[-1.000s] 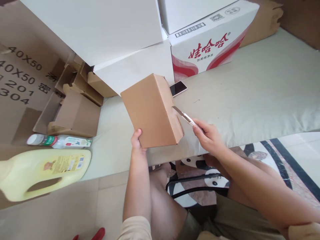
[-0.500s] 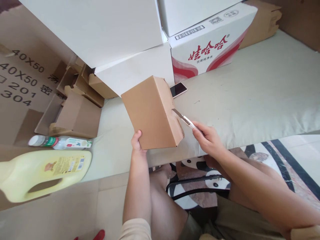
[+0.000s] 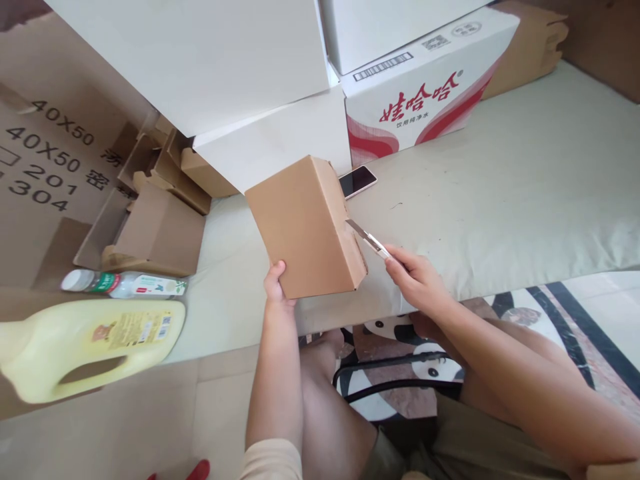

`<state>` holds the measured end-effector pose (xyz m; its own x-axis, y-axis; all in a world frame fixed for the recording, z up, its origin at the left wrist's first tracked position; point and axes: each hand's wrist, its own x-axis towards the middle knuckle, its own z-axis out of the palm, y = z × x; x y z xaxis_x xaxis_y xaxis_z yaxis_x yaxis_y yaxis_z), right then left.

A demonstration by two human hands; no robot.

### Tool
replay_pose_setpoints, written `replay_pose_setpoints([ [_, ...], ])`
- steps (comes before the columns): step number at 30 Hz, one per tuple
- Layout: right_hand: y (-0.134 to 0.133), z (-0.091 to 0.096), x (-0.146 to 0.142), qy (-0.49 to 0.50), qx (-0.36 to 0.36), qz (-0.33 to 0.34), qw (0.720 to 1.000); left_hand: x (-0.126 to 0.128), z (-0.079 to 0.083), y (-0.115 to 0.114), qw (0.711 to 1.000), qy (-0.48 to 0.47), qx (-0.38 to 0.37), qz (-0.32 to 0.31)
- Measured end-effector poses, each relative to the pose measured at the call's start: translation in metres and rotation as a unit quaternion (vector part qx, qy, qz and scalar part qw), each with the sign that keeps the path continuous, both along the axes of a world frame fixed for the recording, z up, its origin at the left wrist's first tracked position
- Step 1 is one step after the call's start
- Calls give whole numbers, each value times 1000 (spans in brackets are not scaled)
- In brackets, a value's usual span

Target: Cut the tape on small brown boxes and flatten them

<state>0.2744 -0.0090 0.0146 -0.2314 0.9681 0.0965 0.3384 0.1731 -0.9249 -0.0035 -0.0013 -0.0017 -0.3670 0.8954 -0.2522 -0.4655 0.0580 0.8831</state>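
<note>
A brown cardboard box (image 3: 303, 230) is held tilted in front of me. My left hand (image 3: 277, 283) grips its lower left corner, thumb on the broad face and the other fingers hidden behind. A utility knife (image 3: 373, 241) with its blade out is closed in my right hand (image 3: 413, 275). The blade tip points at the narrow right side of the box, at or very near its middle; whether it touches I cannot tell. Just behind the box a phone (image 3: 361, 180) lies on the pale cloth surface (image 3: 500, 193).
White cartons (image 3: 270, 133) and a red-and-white water carton (image 3: 425, 100) stand at the back. On the left are opened cardboard boxes (image 3: 160, 230), a clear plastic bottle (image 3: 125, 285) and a yellow jug (image 3: 95, 347). A panda-patterned stool (image 3: 395, 393) stands between my legs.
The whole view has shifted very slightly. The box and the knife keep nearly the same position to each other, and both hands hold as before.
</note>
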Motion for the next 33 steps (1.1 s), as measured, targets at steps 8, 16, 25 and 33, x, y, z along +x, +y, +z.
replay_pose_setpoints([
  [8, 1, -3, 1, 0, -12, 16, 1000, -4, -3, 1, 1000, 5, 8, -15],
  [16, 0, -2, 1, -52, -11, 13, 998, -8, -11, 1, 1000, -4, 14, -28],
  [25, 1, -7, 0, -66, -7, 6, 998, -7, -10, 0, 999, 9, 13, -34],
  [33, 3, -14, -2, -78, -9, 4, 997, -8, -11, 1, 999, 12, 2, -43],
])
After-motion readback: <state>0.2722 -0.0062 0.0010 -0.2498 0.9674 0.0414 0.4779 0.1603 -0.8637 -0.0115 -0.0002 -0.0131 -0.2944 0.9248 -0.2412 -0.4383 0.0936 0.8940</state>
